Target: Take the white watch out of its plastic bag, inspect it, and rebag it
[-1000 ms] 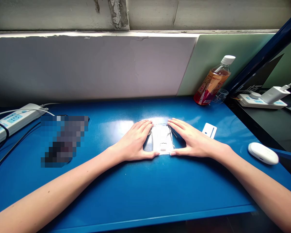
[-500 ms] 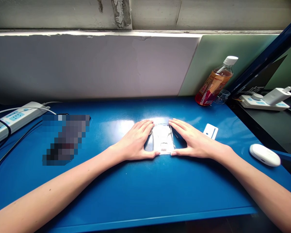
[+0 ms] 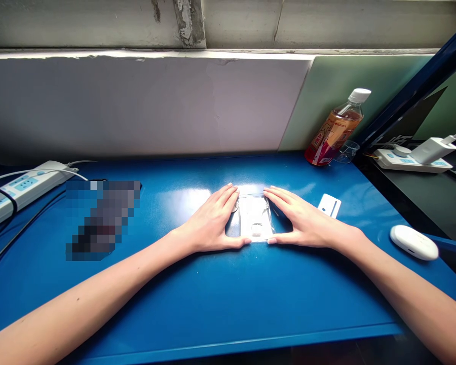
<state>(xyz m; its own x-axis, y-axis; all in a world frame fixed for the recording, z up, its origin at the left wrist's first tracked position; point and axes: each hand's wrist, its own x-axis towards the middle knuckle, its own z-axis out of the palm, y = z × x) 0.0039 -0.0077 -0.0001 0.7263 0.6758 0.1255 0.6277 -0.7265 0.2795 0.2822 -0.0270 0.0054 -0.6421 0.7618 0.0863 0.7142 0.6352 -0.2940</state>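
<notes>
A small clear plastic bag (image 3: 254,218) with something white and a small metallic-looking piece inside lies on the blue tabletop. Glare hides its exact contents. My left hand (image 3: 215,223) rests at the bag's left side, fingertips by the far left corner and thumb tip at the near edge. At the right side, my right hand (image 3: 294,218) mirrors it, fingers stretched toward the far right corner and thumb on the near right corner. Both hands have thumb and fingers spread wide apart, without a visible pinch on the bag.
A white slotted card-like piece (image 3: 330,206) and a white oval case (image 3: 414,242) lie to the right. Behind stands a drink bottle (image 3: 334,132) beside a clear cup (image 3: 346,152). On the left are a power strip (image 3: 30,182), cables and a blurred dark object (image 3: 106,218).
My left fingertips have shifted slightly away from the bag's far left corner, leaving more of that corner showing. My right hand has barely moved.
</notes>
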